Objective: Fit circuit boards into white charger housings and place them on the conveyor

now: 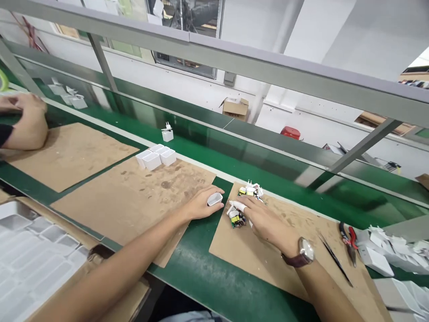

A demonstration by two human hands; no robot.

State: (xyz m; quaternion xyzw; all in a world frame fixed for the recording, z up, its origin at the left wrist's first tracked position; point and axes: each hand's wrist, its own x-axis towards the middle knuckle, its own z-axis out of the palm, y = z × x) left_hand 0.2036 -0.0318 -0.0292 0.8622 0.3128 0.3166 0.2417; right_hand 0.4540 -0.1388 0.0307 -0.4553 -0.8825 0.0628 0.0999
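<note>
1. The white case (215, 199) sits in the left hand (198, 205), above the green tabletop (197, 264) in the gap between two brown sheets, its open mouth showing.
2. The left hand is curved partway closed around that case, with thumb and fingers on opposite sides of it.
3. The right hand (264, 219) is bent loosely, palm down, with its fingertips at a small circuit board (237, 219) with yellow and white parts. Whether the fingers grip the board or only touch it, I cannot tell.
4. A white covering wraps one finger of the right hand; a watch (304, 252) with a dark strap is on that wrist.
5. More circuit boards (250, 191) lie just beyond the right hand's fingers, near the far edge of the right brown sheet (241, 246).
6. On that sheet, right of the watch, are tweezers (335, 260) and red-and-black pliers (349, 243).
7. White plug parts (395, 246) are heaped beyond the pliers.
8. Left of the left hand, a cluster of white cases (156, 156) stands at the far edge of the middle brown sheet (134, 201).
9. A box of white cases (36, 255) is at lower left; another person's forearm (30, 127) rests farther up.
</note>
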